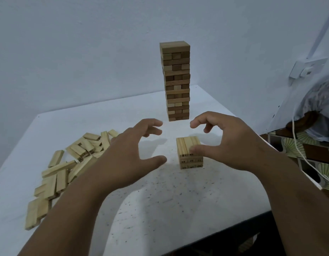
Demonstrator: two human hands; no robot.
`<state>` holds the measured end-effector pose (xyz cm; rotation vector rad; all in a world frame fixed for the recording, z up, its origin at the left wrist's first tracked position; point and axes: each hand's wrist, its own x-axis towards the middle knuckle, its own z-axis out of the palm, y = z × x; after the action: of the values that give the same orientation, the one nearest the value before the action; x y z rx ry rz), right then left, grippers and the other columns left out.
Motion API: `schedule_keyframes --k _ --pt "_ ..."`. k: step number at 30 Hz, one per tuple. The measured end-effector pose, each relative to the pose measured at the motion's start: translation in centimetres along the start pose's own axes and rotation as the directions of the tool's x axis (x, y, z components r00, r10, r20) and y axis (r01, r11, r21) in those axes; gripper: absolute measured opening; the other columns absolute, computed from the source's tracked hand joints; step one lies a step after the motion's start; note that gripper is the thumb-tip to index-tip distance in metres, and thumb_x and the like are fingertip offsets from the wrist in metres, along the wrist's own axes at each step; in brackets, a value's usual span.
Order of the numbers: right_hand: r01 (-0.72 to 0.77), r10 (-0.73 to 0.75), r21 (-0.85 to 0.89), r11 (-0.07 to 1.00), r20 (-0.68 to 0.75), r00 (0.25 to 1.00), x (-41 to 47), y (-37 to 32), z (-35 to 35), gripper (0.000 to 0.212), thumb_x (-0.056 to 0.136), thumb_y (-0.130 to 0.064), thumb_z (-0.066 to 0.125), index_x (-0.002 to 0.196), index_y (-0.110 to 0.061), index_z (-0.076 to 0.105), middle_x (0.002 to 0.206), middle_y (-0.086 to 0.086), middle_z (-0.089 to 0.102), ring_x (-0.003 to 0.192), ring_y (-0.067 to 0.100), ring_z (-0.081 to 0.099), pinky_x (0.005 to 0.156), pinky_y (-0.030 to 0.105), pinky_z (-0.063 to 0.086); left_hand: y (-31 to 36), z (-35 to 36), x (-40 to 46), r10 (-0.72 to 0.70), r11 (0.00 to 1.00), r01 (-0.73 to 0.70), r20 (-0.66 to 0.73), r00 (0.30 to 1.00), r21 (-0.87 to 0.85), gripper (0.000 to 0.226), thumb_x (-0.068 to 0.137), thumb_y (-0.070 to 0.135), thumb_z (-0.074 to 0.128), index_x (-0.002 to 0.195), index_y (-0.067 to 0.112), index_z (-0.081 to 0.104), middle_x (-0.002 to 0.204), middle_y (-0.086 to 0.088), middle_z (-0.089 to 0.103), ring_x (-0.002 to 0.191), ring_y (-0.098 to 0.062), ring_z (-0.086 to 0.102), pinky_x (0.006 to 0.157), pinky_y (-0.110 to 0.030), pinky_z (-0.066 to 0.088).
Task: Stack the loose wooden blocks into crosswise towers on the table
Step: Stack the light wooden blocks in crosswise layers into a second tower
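Note:
A short tower [187, 150] of pale wooden blocks, three layers high, stands mid-table. My right hand [234, 141] hovers just right of it, fingers curled apart, thumb tip at its top front edge. My left hand [126, 156] floats to the left of the short tower, spread and holding nothing. A heap of loose pale blocks [71, 163] lies on the left of the white table [160, 200], partly hidden by my left forearm. A tall crosswise tower [175, 82] of darker blocks stands at the far side.
The wall runs behind the table. On the right, beyond the table edge, are a patterned surface [307, 150], a white cable [304, 157] and a wall socket [306, 68]. The table's front edge is close to my arms.

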<state>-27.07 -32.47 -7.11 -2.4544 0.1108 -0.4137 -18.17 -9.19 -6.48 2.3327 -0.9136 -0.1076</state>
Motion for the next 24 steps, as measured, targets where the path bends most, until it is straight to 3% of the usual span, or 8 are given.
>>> schedule_keyframes --k 3,6,9,10,13,17,24 --pt "0.092 -0.085 0.061 0.994 -0.107 0.991 -0.5 -1.8 1.7 0.027 0.079 -0.038 0.076 0.101 -0.039 0.061 0.107 -0.021 0.061 0.101 0.003 0.054 0.083 0.017 0.041 -1.4 -0.9 -3.0 -0.035 0.998 0.029 -0.118 0.992 -0.052 0.045 0.081 0.046 0.069 0.12 0.054 0.049 0.12 0.037 0.055 0.122 0.006 0.047 0.107 -0.039 0.04" --pt "0.184 -0.181 0.026 0.983 -0.069 0.981 -1.1 -4.3 4.5 0.02 0.084 -0.035 0.072 0.099 -0.038 0.06 0.108 -0.025 0.06 0.098 0.001 0.053 0.085 0.02 0.043 -2.8 -1.5 -6.0 -0.085 0.996 0.078 -0.25 0.964 -0.037 0.028 0.08 0.044 0.069 0.106 0.052 0.061 0.11 0.041 0.056 0.116 0.01 0.049 0.104 -0.034 0.04" --pt "0.267 -0.266 -0.032 0.963 0.039 0.963 -1.9 -6.5 7.4 0.018 0.087 -0.036 0.067 0.104 -0.036 0.061 0.108 -0.026 0.058 0.101 -0.002 0.049 0.092 0.026 0.045 -4.0 -2.2 -8.8 -0.123 0.992 0.126 -0.367 0.922 -0.017 0.019 0.081 0.029 0.075 0.093 0.042 0.069 0.095 0.036 0.061 0.104 0.024 0.045 0.095 -0.007 0.032" --pt "0.275 -0.271 -0.052 0.96 0.08 0.959 -2.2 -6.8 8.1 0.018 0.089 -0.038 0.065 0.107 -0.036 0.061 0.11 -0.026 0.058 0.103 -0.002 0.048 0.095 0.027 0.044 -4.3 -2.2 -9.3 -0.141 0.988 0.152 -0.381 0.914 0.0 0.018 0.082 0.025 0.075 0.09 0.04 0.069 0.093 0.034 0.061 0.102 0.025 0.044 0.096 -0.008 0.03" --pt "0.306 -0.288 -0.095 0.947 0.169 0.943 -2.6 -8.2 10.2 0.023 0.094 -0.039 0.057 0.116 -0.036 0.059 0.12 -0.025 0.056 0.111 -0.003 0.044 0.102 0.026 0.037 -5.8 -2.9 -11.2 -0.222 0.954 0.282 -0.391 0.893 0.102 0.015 0.083 0.029 0.072 0.083 0.043 0.066 0.096 0.034 0.06 0.103 0.012 0.045 0.09 -0.031 0.025" --pt "0.354 -0.31 -0.156 0.922 0.253 0.917 -2.8 -10.0 12.3 0.032 0.099 -0.036 0.046 0.13 -0.036 0.054 0.136 -0.023 0.049 0.122 0.0 0.038 0.105 0.027 0.029 -7.5 -3.9 -12.6 -0.328 0.905 0.408 -0.409 0.852 0.124 0.014 0.083 0.031 0.068 0.08 0.044 0.064 0.098 0.031 0.052 0.104 0.002 0.039 0.079 -0.027 0.013" --pt "0.454 -0.352 -0.22 0.863 0.383 0.854 -3.7 -13.3 15.4 0.045 0.103 -0.026 0.036 0.147 -0.035 0.034 0.155 -0.019 0.03 0.134 0.01 0.029 0.106 0.036 0.026 -9.5 -4.2 -13.9 -0.356 0.876 0.457 -0.433 0.828 0.155 0.021 0.083 0.027 0.063 0.088 0.047 0.07 0.103 0.026 0.048 0.102 0.004 0.03 0.074 -0.029 0.012"
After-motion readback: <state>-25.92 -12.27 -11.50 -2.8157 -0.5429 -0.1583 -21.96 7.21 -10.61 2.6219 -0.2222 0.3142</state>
